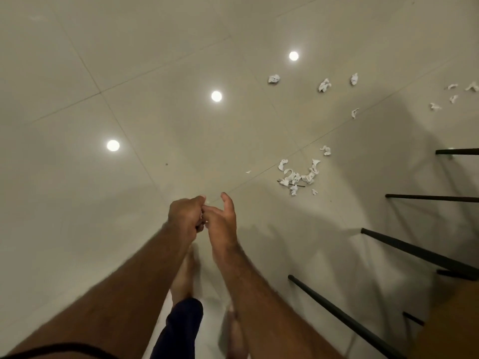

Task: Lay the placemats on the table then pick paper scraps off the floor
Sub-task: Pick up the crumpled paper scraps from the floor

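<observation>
Glossy pale tile [77, 177] fills everything left of the grip, bare but for three lamp reflections [113, 145]. The left hand [184, 218] is clenched, its fingers curled inward around a sliver of white, which I take to be gathered paper [202, 216] (only a speck shows, so how much is in there cannot be told). Touching it from the right, the right hand [223, 221] is loose and grasps nothing, thumb raised, fingertips meeting the left fist as if passing a piece across.

This looks like the second half of the task, collecting paper; neither placemats nor tabletop can be made out here. Just beyond and right of the hands lies a small fleck [248, 172]. Further right is the main heap [298, 177], with a single scrap [326, 150] behind it. Well beyond the grip sits a row of three crumpled balls [324, 85], and a far scatter [452, 94] lies at the right edge. Black legs [414, 255] of furniture slant in on the right, close to the heap.

The next move probably calls for freeing the right hand, stepping forward and right, bending, and pinching the fleck or heap without spilling the left fist's load.
</observation>
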`<state>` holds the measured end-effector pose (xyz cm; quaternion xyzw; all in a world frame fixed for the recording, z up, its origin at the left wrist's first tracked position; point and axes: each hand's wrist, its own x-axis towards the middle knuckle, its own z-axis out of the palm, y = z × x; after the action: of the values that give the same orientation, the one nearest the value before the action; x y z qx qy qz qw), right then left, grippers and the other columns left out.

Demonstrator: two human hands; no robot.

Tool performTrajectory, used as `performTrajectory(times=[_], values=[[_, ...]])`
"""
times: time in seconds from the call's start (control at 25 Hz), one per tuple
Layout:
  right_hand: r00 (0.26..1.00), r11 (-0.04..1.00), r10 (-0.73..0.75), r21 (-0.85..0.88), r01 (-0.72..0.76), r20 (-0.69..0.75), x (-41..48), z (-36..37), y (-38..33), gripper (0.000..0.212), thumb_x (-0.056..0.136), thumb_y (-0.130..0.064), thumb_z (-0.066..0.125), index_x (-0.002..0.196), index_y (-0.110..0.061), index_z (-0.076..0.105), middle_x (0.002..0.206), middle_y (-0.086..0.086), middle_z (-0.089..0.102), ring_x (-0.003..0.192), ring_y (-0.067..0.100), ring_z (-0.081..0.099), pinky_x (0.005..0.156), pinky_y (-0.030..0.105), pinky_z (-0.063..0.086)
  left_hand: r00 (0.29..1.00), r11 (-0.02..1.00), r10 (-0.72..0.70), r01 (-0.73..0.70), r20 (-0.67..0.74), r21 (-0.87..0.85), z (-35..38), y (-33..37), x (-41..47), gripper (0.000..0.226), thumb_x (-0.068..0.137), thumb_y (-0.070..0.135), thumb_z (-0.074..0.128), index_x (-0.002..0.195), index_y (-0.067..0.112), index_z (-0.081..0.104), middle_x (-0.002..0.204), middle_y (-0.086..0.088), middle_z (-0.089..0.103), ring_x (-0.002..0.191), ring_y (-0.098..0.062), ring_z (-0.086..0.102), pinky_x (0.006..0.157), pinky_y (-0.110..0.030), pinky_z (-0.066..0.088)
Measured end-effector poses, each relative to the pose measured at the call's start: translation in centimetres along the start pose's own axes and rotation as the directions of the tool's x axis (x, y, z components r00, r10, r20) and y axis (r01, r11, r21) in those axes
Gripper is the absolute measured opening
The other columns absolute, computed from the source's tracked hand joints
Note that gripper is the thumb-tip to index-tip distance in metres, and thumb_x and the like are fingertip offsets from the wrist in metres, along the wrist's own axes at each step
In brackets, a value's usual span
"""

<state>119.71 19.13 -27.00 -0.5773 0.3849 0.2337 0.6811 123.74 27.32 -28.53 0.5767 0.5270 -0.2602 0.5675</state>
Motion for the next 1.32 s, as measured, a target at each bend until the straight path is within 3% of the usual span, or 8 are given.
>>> performTrajectory(times=[0.2, 0.32, 0.4, 0.52, 0.68, 0.8, 1.16, 1.32], values=[[0.995, 0.995, -0.024, 0.096, 0.033, -0.097, 3.8, -1.8, -2.4, 0.062, 0.073, -0.009, 0.058, 0.130, -0.032, 0.051, 0.088, 0.002, 0.078, 0.085, 0.019, 0.075, 0.074, 0.036, 0.062, 0.992, 0.964, 0.123, -0.126, 0.028, 0.236, 3.2, 2.9, 1.1, 0.020, 0.086, 0.013, 0.064, 0.071, 0.002, 0.056, 0.062, -0.019, 0.058, 0.043, -0.025, 0.046, 0.042, -0.025, 0.033], [0.961, 0.978, -0.119, -0.197, 0.069, -0.251, 7.6, -5.4, -1.9, 0.046, 0.079, -0.009, 0.055, 0.124, -0.013, 0.062, 0.085, 0.004, 0.077, 0.080, 0.023, 0.073, 0.075, 0.039, 0.060, 0.987, 0.933, 0.137, -0.159, 0.089, 0.324, 6.0, 3.3, 2.7, 0.014, 0.080, 0.009, 0.061, 0.069, 0.007, 0.052, 0.062, -0.015, 0.058, 0.042, -0.024, 0.044, 0.041, -0.021, 0.030], [0.934, 0.864, -0.212, -0.502, 0.042, -0.288, 11.3, -8.3, -0.9, 0.038, 0.087, -0.006, 0.052, 0.122, -0.010, 0.067, 0.097, 0.010, 0.076, 0.092, 0.028, 0.071, 0.086, 0.040, 0.057, 0.980, 0.917, 0.151, -0.188, 0.131, 0.350, 7.9, 3.3, 4.6, 0.019, 0.078, 0.005, 0.062, 0.065, 0.011, 0.049, 0.062, -0.013, 0.058, 0.039, -0.022, 0.043, 0.041, -0.020, 0.029], [0.953, 0.607, -0.279, -0.791, 0.081, -0.116, 17.9, -10.8, -0.3, 0.040, 0.091, -0.005, 0.049, 0.127, -0.010, 0.064, 0.115, 0.012, 0.070, 0.109, 0.030, 0.063, 0.096, 0.035, 0.049, 0.976, 0.912, 0.154, -0.200, 0.154, 0.358, 10.3, 3.1, 8.3, 0.026, 0.080, 0.002, 0.062, 0.064, 0.013, 0.045, 0.061, -0.015, 0.055, 0.039, -0.021, 0.040, 0.044, -0.021, 0.027], [0.941, 0.341, -0.320, -0.912, 0.226, 0.114, 26.5, -10.1, -0.1, 0.048, 0.090, 0.000, 0.049, 0.137, -0.010, 0.054, 0.128, 0.012, 0.060, 0.117, 0.034, 0.053, 0.097, 0.040, 0.046, 0.975, 0.890, 0.163, -0.211, 0.150, 0.404, 12.5, 3.2, 14.2, 0.023, 0.086, 0.004, 0.066, 0.074, 0.012, 0.048, 0.066, -0.016, 0.057, 0.042, -0.020, 0.041, 0.045, -0.022, 0.028], [0.931, 0.242, -0.347, -0.948, 0.205, 0.113, 31.2, -8.8, 0.0, 0.046, 0.086, 0.003, 0.050, 0.130, -0.009, 0.053, 0.123, 0.011, 0.059, 0.112, 0.033, 0.054, 0.085, 0.039, 0.047, 0.968, 0.858, 0.208, -0.250, 0.143, 0.449, 13.5, 4.0, 18.1, 0.025, 0.088, 0.007, 0.068, 0.072, 0.011, 0.049, 0.067, -0.016, 0.058, 0.042, -0.019, 0.042, 0.042, -0.021, 0.031], [0.914, 0.196, -0.365, -0.946, 0.260, 0.175, 33.6, -9.1, 2.2, 0.039, 0.081, 0.006, 0.050, 0.116, -0.009, 0.060, 0.113, 0.011, 0.062, 0.103, 0.034, 0.056, 0.079, 0.037, 0.044, 0.957, 0.817, 0.262, -0.288, 0.124, 0.499, 17.0, 4.8, 21.4, 0.023, 0.085, 0.010, 0.071, 0.074, 0.013, 0.051, 0.065, -0.014, 0.058, 0.039, -0.018, 0.042, 0.042, -0.022, 0.033], [0.910, 0.352, -0.406, -0.904, 0.241, 0.085, 33.1, -11.9, 1.6, 0.046, 0.077, 0.007, 0.052, 0.119, -0.009, 0.063, 0.112, 0.013, 0.061, 0.099, 0.036, 0.058, 0.078, 0.039, 0.046, 0.955, 0.816, 0.240, -0.296, 0.174, 0.496, 19.7, 4.2, 20.0, 0.024, 0.088, 0.009, 0.071, 0.077, 0.013, 0.050, 0.067, -0.015, 0.058, 0.039, -0.019, 0.041, 0.041, -0.021, 0.031]])
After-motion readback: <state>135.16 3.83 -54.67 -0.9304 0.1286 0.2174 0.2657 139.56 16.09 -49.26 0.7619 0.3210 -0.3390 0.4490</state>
